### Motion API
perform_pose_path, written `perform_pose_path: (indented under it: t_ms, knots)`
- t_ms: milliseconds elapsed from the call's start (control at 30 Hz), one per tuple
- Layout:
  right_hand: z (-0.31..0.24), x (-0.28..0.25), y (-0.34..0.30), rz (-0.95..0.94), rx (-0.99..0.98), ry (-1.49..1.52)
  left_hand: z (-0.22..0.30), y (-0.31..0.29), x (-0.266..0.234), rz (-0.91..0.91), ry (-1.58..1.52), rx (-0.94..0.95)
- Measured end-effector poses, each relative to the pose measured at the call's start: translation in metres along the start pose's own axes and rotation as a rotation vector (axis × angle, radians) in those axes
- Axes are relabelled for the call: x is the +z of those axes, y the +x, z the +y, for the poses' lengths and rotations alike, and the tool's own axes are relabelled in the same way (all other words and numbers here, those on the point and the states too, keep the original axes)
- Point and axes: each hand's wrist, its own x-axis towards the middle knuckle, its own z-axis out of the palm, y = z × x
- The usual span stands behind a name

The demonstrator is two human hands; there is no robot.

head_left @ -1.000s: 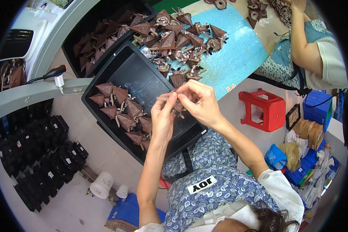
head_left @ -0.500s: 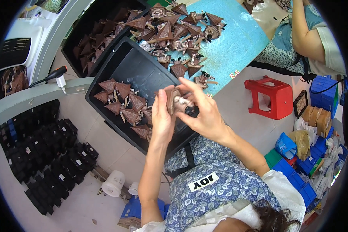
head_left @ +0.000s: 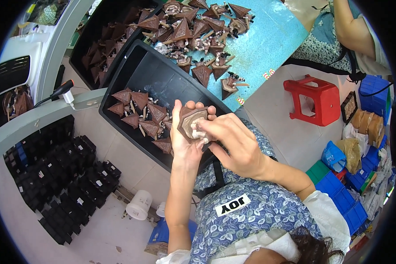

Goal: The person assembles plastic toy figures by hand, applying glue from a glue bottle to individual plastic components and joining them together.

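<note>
My left hand cradles a brown figurine in its palm, fingers curled around the far side. The piece has a pointed, faceted body like a small roof or umbrella, and a pale little figure sits on its ridged underside, which faces up. My right hand reaches in from the right, its fingertips closed on the pale figure. Below and left of my hands stands a black bin holding several similar brown figurines. Part of the held figurine is hidden behind my fingers.
Many more brown figurines are heaped on a blue tabletop beyond the bin. Another black bin is at the far left. To the right are a red stool and a seated person's arm. Black trays are stacked lower left.
The figurine has been turned so its ridged underside faces up in my left palm. My right hand has moved lower, its fingers now on the pale figure.
</note>
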Motion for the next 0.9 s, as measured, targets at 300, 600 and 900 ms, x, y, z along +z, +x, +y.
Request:
perform_pose_path:
  t_ms: [300, 600, 900]
  knots:
    - [0.030, 0.013, -0.018, -0.068, 0.049, -0.007, 0.021, 0.018, -0.015, 0.177, 0.251, 0.155]
    - [0.123, 0.013, -0.005, 0.011, 0.366, -0.180, 0.177, 0.165, -0.060, 1.150, 2.076, 0.971]
    - [0.181, 0.070, 0.048, -0.360, 0.111, -0.643, 0.173, 0.153, -0.067, 1.316, 2.133, 0.963]
